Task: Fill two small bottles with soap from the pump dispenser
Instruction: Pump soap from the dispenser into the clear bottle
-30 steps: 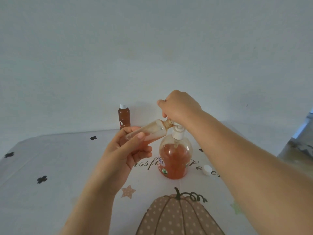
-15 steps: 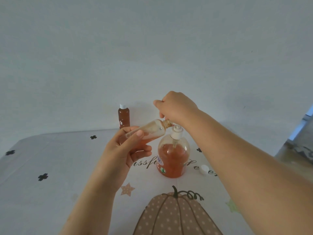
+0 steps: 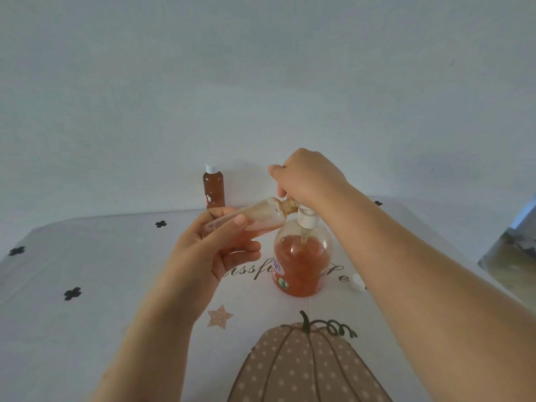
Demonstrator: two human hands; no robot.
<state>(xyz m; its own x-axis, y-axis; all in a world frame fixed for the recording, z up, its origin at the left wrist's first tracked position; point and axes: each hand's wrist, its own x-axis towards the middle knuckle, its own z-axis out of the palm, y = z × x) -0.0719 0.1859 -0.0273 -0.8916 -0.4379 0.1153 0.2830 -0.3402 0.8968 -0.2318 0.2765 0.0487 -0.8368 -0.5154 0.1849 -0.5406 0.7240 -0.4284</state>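
My left hand (image 3: pixel 216 248) grips a small clear bottle (image 3: pixel 261 214), tilted nearly flat, its open neck held against the spout of the pump dispenser (image 3: pixel 301 256). A little orange soap lies along the small bottle's lower side. The dispenser stands on the table, round, about half full of orange soap. My right hand (image 3: pixel 307 177) is curled over the white pump head and hides most of it. A second small bottle (image 3: pixel 214 188), full of orange-brown soap and capped in white, stands upright at the table's far edge by the wall.
A loose white cap (image 3: pixel 357 282) lies on the tablecloth (image 3: pixel 87 271) to the right of the dispenser, partly behind my right forearm. The cloth has pumpkin, star and black cross prints. A plain wall rises right behind the table.
My right hand and the pump head sit slightly lower than before. The small bottle stays at the spout in my left hand. The view has shifted a little.
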